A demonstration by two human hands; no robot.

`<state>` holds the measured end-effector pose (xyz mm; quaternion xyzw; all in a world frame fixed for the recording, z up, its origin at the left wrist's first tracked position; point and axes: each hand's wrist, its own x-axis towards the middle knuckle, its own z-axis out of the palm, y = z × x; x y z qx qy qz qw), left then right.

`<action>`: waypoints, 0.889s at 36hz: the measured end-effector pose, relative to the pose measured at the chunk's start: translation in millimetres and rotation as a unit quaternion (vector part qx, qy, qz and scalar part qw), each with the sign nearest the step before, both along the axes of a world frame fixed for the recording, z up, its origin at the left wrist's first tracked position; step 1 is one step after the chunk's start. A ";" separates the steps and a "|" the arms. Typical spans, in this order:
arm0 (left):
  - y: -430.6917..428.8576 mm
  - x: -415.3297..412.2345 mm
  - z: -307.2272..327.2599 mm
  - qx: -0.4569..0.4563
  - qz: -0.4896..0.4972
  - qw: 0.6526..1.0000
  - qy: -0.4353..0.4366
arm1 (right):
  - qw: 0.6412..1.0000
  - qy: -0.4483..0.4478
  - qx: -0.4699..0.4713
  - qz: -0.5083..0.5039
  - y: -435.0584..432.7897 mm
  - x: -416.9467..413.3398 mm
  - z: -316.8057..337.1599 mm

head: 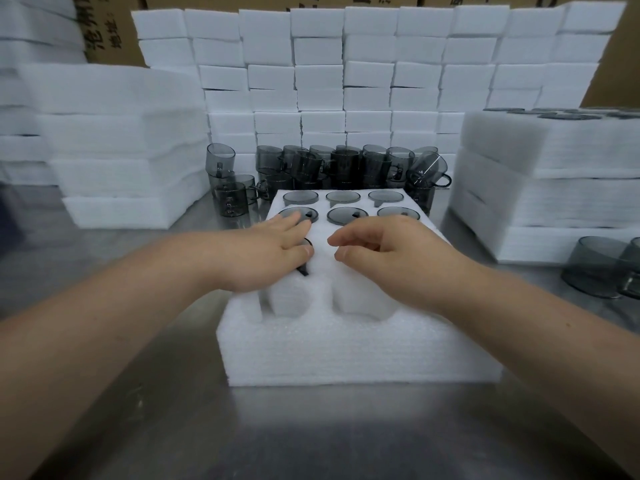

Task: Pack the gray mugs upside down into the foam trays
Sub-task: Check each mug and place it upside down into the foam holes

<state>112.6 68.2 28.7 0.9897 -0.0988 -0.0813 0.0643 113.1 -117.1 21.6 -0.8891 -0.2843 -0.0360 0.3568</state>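
Head, left hand [277,252] flat on gray mug [304,270] in foam tray [346,351], right hand [388,251] loosely curled, empty

Single wide-angle head-worn view, looking forward and down from the person's own standpoint, close above the foam tray [360,348] on the steel table [311,438], left hand [277,251] and right hand [384,251] mid-frame, stacked foam blocks [346,81] filling the far background.
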 end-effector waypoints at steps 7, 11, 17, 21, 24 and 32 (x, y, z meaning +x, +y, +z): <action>0.2 1.7 -0.9 -0.022 0.001 1.000 -0.005 | 1.000 -0.004 -0.003 0.002 -0.3 -0.3 0.0; 1.5 3.0 -2.1 -0.025 0.007 1.000 -0.008 | 1.000 -0.007 -0.004 0.002 0.2 -0.1 0.2; 2.6 3.8 -1.4 -0.049 0.006 0.999 -0.010 | 1.000 -0.005 -0.004 0.002 0.3 -0.2 0.4; 2.3 6.2 -3.0 -0.056 0.002 0.998 -0.010 | 1.000 -0.006 -0.007 0.000 0.5 -0.3 0.3; 3.6 8.0 -3.8 -0.069 -0.007 0.997 -0.020 | 1.000 -0.005 -0.005 0.000 0.4 -0.5 0.3; 4.5 14.6 -5.0 -0.111 -0.009 0.993 -0.038 | 1.000 -0.004 -0.004 0.000 -0.1 -0.4 0.5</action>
